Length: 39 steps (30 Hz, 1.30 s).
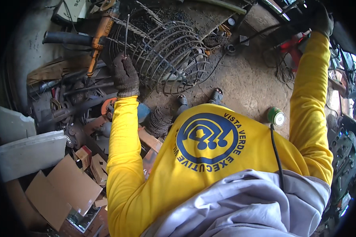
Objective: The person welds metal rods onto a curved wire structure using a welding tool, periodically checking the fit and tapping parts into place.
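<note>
Metal rod (127,33) — juts forward of left hand (125,76) | pinching it | right hand (323,24) — grip unclear

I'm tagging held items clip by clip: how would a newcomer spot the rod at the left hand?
Start at the yellow left sleeve and follow it up to the gloved left hand. The rod rises from its fingertips, between the orange power tool and the cage. It is thin, straight and almost vertical in the picture, whereas the bars beside it curve or slant.

Left fingers (120,64) grip a rod (127,34); right fingers (324,23), perhaps a cable (271,28).
</note>
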### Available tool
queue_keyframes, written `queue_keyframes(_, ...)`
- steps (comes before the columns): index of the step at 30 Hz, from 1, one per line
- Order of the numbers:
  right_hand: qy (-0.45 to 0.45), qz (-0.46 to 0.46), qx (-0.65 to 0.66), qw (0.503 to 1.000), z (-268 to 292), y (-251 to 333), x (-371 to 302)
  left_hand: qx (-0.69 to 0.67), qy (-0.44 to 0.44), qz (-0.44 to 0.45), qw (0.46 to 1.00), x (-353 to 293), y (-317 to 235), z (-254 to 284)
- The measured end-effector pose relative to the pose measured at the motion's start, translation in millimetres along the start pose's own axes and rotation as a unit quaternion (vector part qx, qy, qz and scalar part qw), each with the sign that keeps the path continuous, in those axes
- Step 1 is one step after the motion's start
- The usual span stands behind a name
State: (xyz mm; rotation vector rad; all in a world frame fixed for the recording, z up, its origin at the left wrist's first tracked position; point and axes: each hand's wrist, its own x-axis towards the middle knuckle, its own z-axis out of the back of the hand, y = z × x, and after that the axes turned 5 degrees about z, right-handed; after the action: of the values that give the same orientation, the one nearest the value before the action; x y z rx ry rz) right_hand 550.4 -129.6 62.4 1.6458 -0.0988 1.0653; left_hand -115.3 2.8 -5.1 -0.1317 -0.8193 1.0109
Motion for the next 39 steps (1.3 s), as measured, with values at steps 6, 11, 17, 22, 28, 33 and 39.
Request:
queue_keyframes(6,-0.081,-0.239,0.195,0.948,22,45,-179,0.016,0.05,-0.101,0.993,16,13,7)
queue_keyframes(11,-0.179,-0.295,0.197,0.918,-21,152,-354,-0.02,0.151,-0.266,0.952,47,6,43)
queue_keyframes(17,-0.334,-0.297,0.051,0.893,-93,288,-472,-0.138,0.349,-0.316,0.871,61,-29,96)
queue_keyframes(22,-0.367,-0.308,-0.002,0.878,-118,333,-516,-0.006,0.419,-0.393,0.818,81,-57,110)
queue_keyframes(28,-0.391,-0.33,0.021,0.859,-131,350,-553,0.139,0.398,-0.552,0.719,85,-101,102)
queue_keyframes(33,-0.411,-0.333,0.041,0.848,-141,355,-570,0.258,0.401,-0.559,0.678,68,-137,117)
queue_keyframes(39,-0.409,-0.317,0.051,0.854,-130,357,-598,0.333,0.377,-0.558,0.66,38,-170,108)
